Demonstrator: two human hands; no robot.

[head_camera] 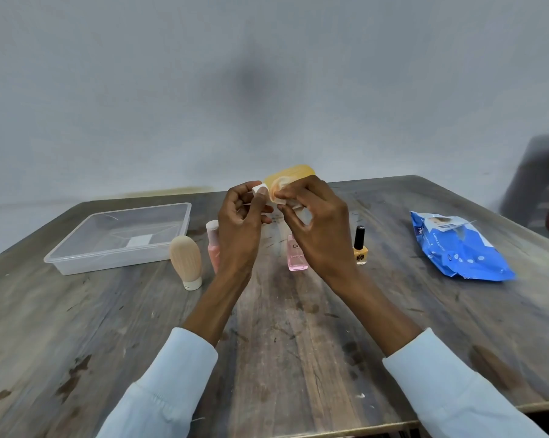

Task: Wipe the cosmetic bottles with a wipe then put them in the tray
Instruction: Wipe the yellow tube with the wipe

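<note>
While the left hand (pixel 240 216) grips the yellow bottle (pixel 290 177) by its white cap, raised over the counter (pixel 298 343) for access, the right hand (pixel 317 222) pinches the wipe (pixel 293 205) against it; the tray (pixel 87 259) waits near the left edge.

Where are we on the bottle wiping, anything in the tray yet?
Nothing finished: the tray holds no bottles. In hand: the left hand holds the yellow bottle by its white cap while the right hand rubs it with a wipe. Left on the table: beige bottle, pink tube, pink bottle, nail polish.
</note>
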